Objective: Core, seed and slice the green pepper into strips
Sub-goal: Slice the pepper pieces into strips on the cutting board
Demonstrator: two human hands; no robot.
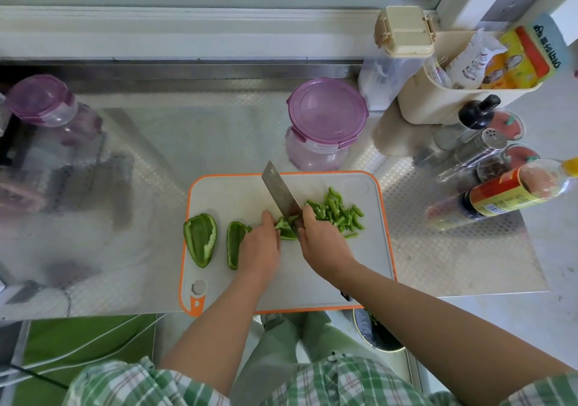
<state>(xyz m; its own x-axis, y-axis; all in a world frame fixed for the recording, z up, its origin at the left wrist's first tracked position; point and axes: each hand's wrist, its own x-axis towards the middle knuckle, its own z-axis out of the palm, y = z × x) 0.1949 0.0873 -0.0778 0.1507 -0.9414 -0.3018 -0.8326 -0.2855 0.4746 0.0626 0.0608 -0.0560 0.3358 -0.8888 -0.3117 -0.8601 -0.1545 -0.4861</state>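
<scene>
At the bottom edge a green checked shirt [312, 383] is cut off by the frame, and two bare forearms reach up from it over the counter. Below the counter edge, under the right forearm, sits a round metal bin [375, 333], mostly hidden. The cutting board [312, 280], white with an orange rim, lies on the metal counter [453, 249]; the arms cover part of its near edge.

The left hand [261, 244] shows only its back. Its fingers bend down onto the pepper piece [286, 233] and hold it to the board, fingertips out of sight. This hand also covers the right side of a pepper half [234, 239]. A second pepper half [201, 238] lies in full view just to the left, hollow side up.

The right hand [322, 239] is wrapped tight round the handle of the knife [281, 192], hiding the handle entirely. Only the broad blade shows, tilted, its edge down on the pepper piece right beside the left knuckles. To the right of the blade a loose heap of strips [339, 211] lies on the board, partly behind the right hand.

Just beyond the board stands a tub with a purple lid [325, 124]. At the right, bottles [500, 192] crowd together, one cut off by the frame, their labels too blurred to read. A second purple-lidded tub [47, 102] at far left is blurred.
</scene>
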